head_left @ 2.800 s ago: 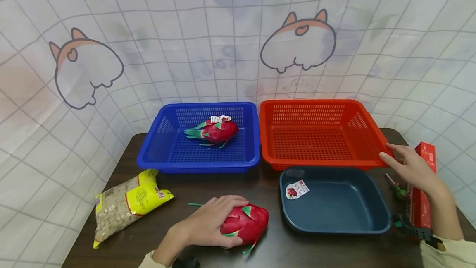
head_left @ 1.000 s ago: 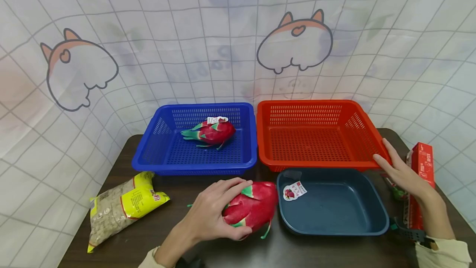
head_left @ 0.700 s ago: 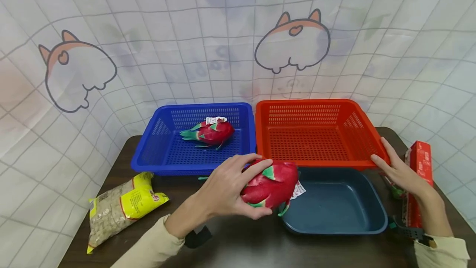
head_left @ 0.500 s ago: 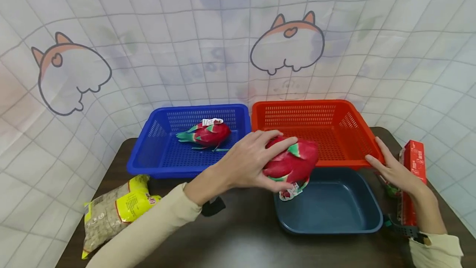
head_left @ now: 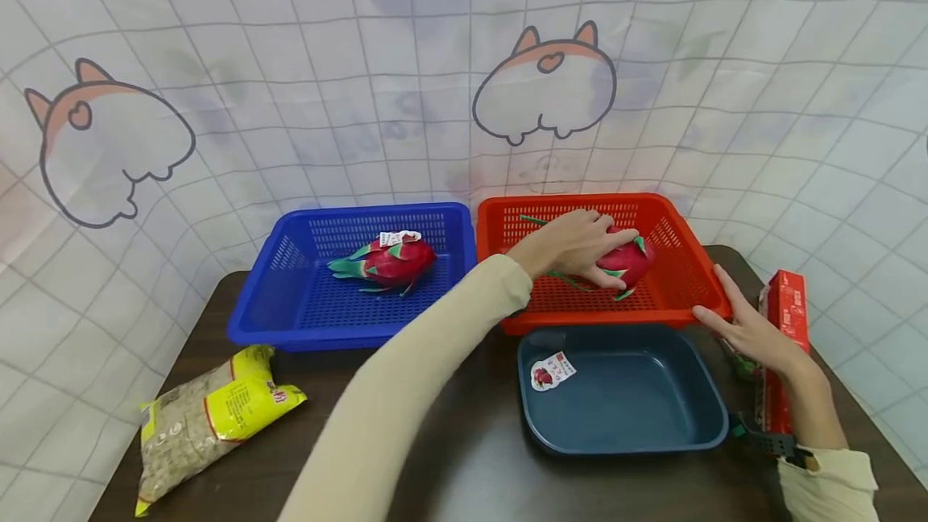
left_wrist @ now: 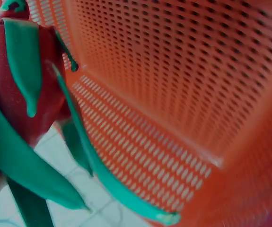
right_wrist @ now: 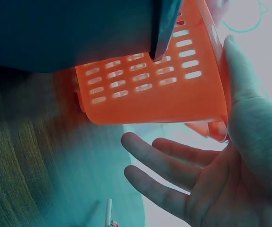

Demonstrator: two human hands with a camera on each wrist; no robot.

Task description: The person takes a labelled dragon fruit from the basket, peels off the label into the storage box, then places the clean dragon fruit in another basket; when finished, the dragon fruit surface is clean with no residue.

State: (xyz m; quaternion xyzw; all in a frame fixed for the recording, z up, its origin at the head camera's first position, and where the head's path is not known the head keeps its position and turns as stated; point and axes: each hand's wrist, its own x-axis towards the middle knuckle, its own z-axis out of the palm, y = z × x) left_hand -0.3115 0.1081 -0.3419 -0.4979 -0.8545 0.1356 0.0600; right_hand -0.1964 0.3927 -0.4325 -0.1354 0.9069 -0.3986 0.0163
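My left hand (head_left: 580,244) grips a dragon fruit (head_left: 632,264) over the inside of the red basket (head_left: 594,317). Fingers cover much of its left half. In the left wrist view, the long green leaves of this dragon fruit (left_wrist: 27,85) hang beside the basket's perforated wall (left_wrist: 183,61). At the basket's front right corner, my right hand (head_left: 757,337) touches the rim with thumb and index finger spread. Seen from the right wrist, the other fingers (right_wrist: 159,161) extend loosely outside that corner. A second dragon fruit (head_left: 399,263), with a white label, lies in the blue basket (head_left: 355,338).
In front of the red basket stands a dark blue-grey tray (head_left: 623,449) with a fruit sticker (head_left: 553,372) inside. A yellow-and-clear bag (head_left: 217,417) lies at the left. Beside my right forearm is a red box (head_left: 786,312), with a small green item (head_left: 745,366) near it.
My left hand has lifted the dragon fruit from the table and carried it right and away from me, over the tray and into the red basket's area. My right hand stays at the corner.
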